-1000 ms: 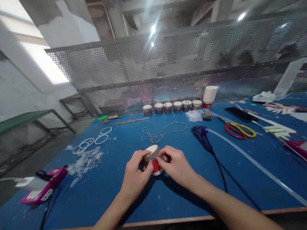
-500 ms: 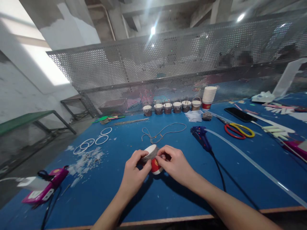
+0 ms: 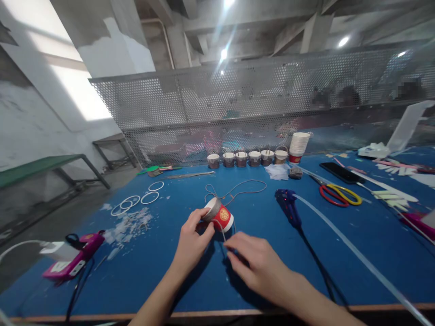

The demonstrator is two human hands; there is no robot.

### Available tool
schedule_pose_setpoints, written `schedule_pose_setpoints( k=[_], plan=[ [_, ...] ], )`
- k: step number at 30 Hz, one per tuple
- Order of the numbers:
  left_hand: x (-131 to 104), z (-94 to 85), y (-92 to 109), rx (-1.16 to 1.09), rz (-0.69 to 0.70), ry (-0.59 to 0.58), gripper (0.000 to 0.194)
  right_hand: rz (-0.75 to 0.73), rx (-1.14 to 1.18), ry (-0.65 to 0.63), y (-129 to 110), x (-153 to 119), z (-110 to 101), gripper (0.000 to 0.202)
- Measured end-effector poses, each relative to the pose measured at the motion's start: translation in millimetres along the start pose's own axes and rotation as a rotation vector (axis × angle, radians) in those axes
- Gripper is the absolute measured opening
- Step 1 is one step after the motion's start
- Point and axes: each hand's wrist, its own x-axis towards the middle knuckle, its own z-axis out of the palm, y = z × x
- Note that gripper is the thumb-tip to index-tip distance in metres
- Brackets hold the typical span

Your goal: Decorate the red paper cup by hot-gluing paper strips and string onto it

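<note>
A red paper cup [image 3: 224,217] lies tilted at the middle of the blue table, its white mouth toward the upper left. Grey cord [image 3: 214,211] is wound round the cup near the rim. My left hand [image 3: 193,235] grips the cup at its left side, thumb and fingers pressed on the wound part. Just below and right of the cup, my right hand [image 3: 253,256] pinches the cord, which runs from the cup to my fingertips. More cord [image 3: 249,182] lies in loose loops behind the cup.
Several wrapped cups [image 3: 254,158] and a cup stack [image 3: 299,147] stand at the back. Rightward lie a blue glue gun [image 3: 288,210], scissors [image 3: 335,195] and a phone [image 3: 341,173]. White rings [image 3: 150,198], scraps [image 3: 131,225] and a pink power strip [image 3: 76,260] are left.
My right hand has moved off the cup, down and to the right, drawing the cord. The cup is turned so its red side and gold emblem show more. The view has shifted slightly.
</note>
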Motion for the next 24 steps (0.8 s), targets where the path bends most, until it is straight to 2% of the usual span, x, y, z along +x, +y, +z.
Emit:
schedule_pose_setpoints(
  k=[2, 4, 7, 10, 13, 14, 16, 19, 20, 24],
  plan=[
    [-0.1, 0.8, -2.3, 0.007, 0.004, 0.007, 0.023, -0.091, -0.126, -0.052, -7.1, -20.0, -4.4, 0.024],
    [-0.1, 1.1, -2.6, 0.004, 0.004, 0.016, 0.023, -0.147, -0.202, -0.031, -11.1, -40.6, -13.3, 0.028],
    [0.6, 0.4, 0.9, -0.006, -0.008, 0.013, 0.023, -0.123, -0.237, 0.02, -7.2, -69.4, -33.2, 0.029],
    [1.9, -1.3, 5.2, -0.004, -0.011, -0.001, 0.023, 0.05, -0.327, 0.076, 12.2, -92.9, -55.6, 0.021],
    [3.7, -0.5, 6.6, -0.004, -0.009, -0.02, 0.022, 0.356, -0.492, 0.201, 44.9, -102.3, -76.8, 0.019],
    [4.3, 0.6, 6.4, -0.006, -0.009, -0.028, 0.021, 0.456, -0.53, 0.253, 57.1, -100.0, -83.3, 0.018],
    [5.3, 4.1, 5.8, -0.011, -0.008, -0.042, 0.022, 0.622, -0.497, 0.25, 80.8, -86.1, -94.0, 0.024],
    [6.5, 10.6, 6.0, -0.018, -0.013, -0.074, 0.024, 0.841, -0.315, 0.213, 108.8, -49.7, -102.0, 0.038],
    [6.9, 12.5, 6.6, -0.019, -0.021, -0.092, 0.024, 0.887, -0.243, 0.204, 115.8, -36.9, -102.3, 0.037],
    [9.2, 17.3, 10.6, -0.038, -0.056, -0.155, 0.027, 0.906, -0.163, 0.2, 135.8, -2.0, -97.2, 0.017]
  ],
)
